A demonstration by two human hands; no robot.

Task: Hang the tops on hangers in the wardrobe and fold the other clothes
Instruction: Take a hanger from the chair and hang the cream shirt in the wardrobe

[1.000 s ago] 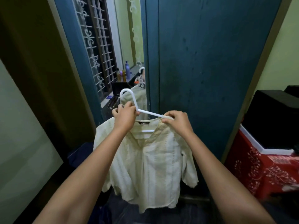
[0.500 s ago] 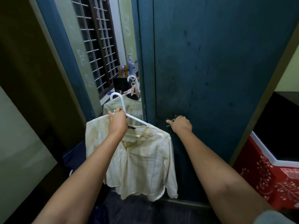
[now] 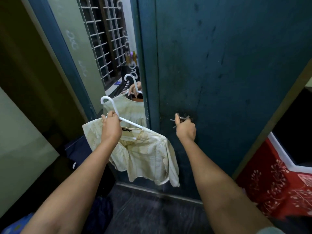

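Your floor: dark, speckled. Dark blue cloth lies near left; red patterned box stands right, against wardrobe.

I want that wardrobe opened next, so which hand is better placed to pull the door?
The right hand: it already grips the door handle on the wardrobe door. The left hand is busy holding the white hanger carrying the cream top.
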